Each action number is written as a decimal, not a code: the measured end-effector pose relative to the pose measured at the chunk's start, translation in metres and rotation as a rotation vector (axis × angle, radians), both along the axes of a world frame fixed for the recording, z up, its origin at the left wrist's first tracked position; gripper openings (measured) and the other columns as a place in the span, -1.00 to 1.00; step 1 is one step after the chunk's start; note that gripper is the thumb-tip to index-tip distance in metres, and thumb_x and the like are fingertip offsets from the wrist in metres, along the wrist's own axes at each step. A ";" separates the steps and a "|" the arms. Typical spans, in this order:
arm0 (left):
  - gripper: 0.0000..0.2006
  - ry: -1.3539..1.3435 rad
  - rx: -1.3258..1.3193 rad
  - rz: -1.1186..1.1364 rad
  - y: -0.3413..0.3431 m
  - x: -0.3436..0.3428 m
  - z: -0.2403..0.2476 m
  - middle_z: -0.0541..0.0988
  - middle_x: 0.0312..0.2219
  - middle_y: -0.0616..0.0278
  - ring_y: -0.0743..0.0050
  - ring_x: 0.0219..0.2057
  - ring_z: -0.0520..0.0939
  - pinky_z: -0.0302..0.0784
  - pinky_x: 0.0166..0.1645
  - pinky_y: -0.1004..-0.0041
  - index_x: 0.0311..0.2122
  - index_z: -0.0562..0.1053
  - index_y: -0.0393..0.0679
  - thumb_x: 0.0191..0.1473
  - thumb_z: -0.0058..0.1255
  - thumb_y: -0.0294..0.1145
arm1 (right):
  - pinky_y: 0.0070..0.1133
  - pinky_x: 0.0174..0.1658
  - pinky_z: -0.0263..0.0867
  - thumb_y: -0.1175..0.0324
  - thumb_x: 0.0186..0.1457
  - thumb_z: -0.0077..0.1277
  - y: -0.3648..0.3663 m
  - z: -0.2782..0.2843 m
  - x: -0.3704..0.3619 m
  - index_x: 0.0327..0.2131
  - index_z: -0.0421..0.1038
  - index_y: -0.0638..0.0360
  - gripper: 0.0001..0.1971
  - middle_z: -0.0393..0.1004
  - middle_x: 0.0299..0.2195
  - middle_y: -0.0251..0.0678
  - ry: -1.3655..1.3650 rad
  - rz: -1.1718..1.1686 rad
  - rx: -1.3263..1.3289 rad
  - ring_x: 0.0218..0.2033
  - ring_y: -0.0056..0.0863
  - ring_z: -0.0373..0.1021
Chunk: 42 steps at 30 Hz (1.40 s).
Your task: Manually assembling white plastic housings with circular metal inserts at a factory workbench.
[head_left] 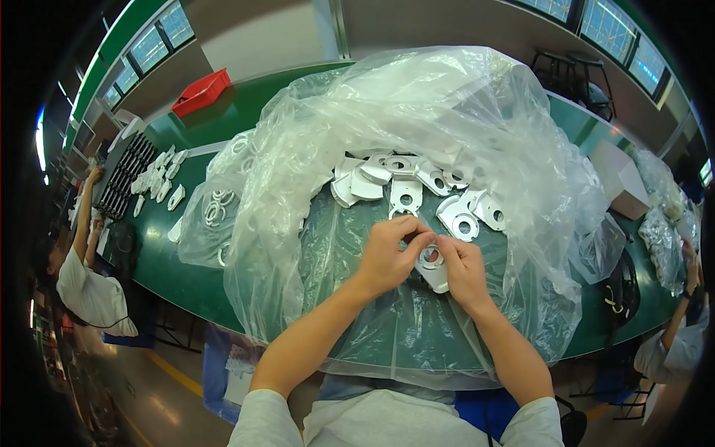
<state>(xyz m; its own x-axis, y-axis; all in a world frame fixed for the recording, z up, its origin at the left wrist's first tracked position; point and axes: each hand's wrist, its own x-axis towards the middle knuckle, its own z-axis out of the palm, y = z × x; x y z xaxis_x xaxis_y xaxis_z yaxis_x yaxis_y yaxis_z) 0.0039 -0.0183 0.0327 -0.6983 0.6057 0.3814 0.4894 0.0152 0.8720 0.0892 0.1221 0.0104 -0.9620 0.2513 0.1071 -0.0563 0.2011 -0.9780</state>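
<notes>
Plastic (417, 97) is lying around loose white parts (406, 197), maybe keeping them clean. Nearer the front edge of the table (167, 261), the left hand (387, 257) and right hand (467, 277) are pinching one holed white part (435, 280) between them, probably keeping it steady.

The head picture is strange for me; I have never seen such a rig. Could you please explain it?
No machine here: a person works with a bare left hand and right hand. The left of two wide cameras worn on the head looks down, and straight edges bend toward the rim. On the green table lies clear plastic sheeting, with loose pale plates on it that have round holes. Both hands together hold one similar plate. A red tray stands behind, at the left.
</notes>
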 end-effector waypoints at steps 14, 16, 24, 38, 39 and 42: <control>-0.87 -0.127 0.095 0.240 -0.103 0.018 0.039 0.52 -0.60 0.27 0.66 -0.62 0.50 0.38 -0.51 0.60 -0.29 0.48 -0.29 0.02 0.03 -0.51 | -0.68 -0.45 0.31 0.04 0.26 -0.44 0.016 -0.016 -0.007 -0.36 0.36 0.26 -0.52 0.47 -0.47 -0.24 -0.025 0.019 -0.360 -0.49 -0.55 0.40; -0.92 -0.120 0.156 0.650 -0.169 0.004 0.024 0.50 -0.61 0.38 0.76 -0.62 0.41 0.30 -0.55 0.66 -0.34 0.51 -0.25 0.04 0.04 -0.50 | -0.69 -0.46 0.29 0.05 0.26 -0.43 0.016 -0.015 -0.004 -0.38 0.36 0.26 -0.52 0.47 -0.49 -0.25 -0.004 0.046 -0.295 -0.49 -0.55 0.40; -0.81 -0.164 0.064 1.582 -0.455 -0.082 -0.032 0.47 -0.71 0.29 0.64 -0.75 0.43 0.29 -0.69 0.62 -0.47 0.52 -0.34 -0.10 0.19 -0.40 | -0.69 -0.49 0.26 0.07 0.26 -0.40 0.004 -0.012 -0.005 -0.43 0.37 0.25 -0.53 0.47 -0.50 -0.28 -0.010 0.046 -0.233 -0.51 -0.58 0.39; -0.75 0.367 -0.220 0.178 -0.084 -0.044 0.040 0.51 -0.30 0.17 0.38 -0.31 0.55 0.48 -0.32 0.52 -0.22 0.49 -0.17 -0.11 0.08 -0.56 | -0.67 -0.42 0.32 0.34 0.18 -0.21 0.016 0.025 0.010 -0.38 0.43 0.28 -0.76 0.47 -0.45 -0.35 0.019 0.192 -0.081 -0.47 -0.64 0.39; -0.74 0.452 -0.305 0.154 -0.066 -0.041 0.029 0.50 -0.25 0.14 0.30 -0.24 0.52 0.47 -0.26 0.46 -0.23 0.50 -0.17 -0.12 0.11 -0.52 | -0.66 -0.42 0.34 0.40 0.17 -0.18 0.017 0.040 0.019 -0.35 0.43 0.29 -0.80 0.48 -0.46 -0.33 0.053 0.218 0.005 -0.47 -0.61 0.40; -0.74 0.569 -0.437 0.144 -0.033 -0.034 -0.002 0.45 -0.17 0.05 0.06 -0.10 0.42 0.36 -0.05 0.27 -0.27 0.50 -0.16 -0.16 0.18 -0.40 | -0.69 -0.45 0.32 0.44 0.14 -0.15 0.043 0.084 0.056 -0.39 0.45 0.31 -0.82 0.48 -0.48 -0.33 0.111 0.029 0.015 -0.52 -0.65 0.39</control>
<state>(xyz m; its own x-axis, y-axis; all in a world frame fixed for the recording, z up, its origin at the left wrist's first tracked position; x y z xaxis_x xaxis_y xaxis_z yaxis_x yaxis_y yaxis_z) -0.0301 -0.0514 0.0307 -0.5481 0.7027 0.4536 0.8319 0.4019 0.3827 0.1454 0.1651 0.0944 -0.9508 0.2211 0.2171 -0.1703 0.2124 -0.9622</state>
